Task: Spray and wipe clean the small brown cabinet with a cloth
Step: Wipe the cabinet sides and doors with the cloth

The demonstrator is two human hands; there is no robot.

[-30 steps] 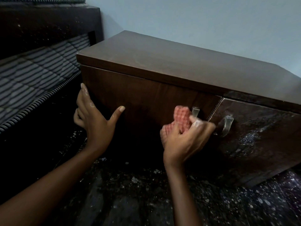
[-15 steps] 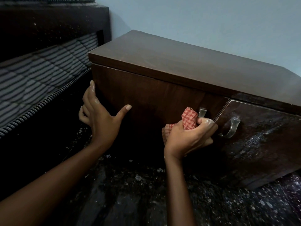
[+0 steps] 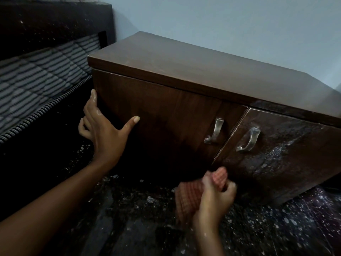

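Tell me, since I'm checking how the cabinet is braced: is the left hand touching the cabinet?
Touching. In the head view the left hand wraps the cabinet's left front corner, fingertip on the edge and thumb pressed flat on the door.

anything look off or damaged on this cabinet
Yes: the right door is streaked with whitish, patchy marks and looks scuffed, unlike the cleaner left door. It also seems to sit slightly ajar. White specks litter the floor.

The room is dim around me, the pale blue-grey wall [image 3: 239,21] the brightest part. My right hand [image 3: 215,198] and its red checked cloth [image 3: 188,196] are motion-blurred, and the dark speckled floor [image 3: 129,228] beneath lies in deep shadow.
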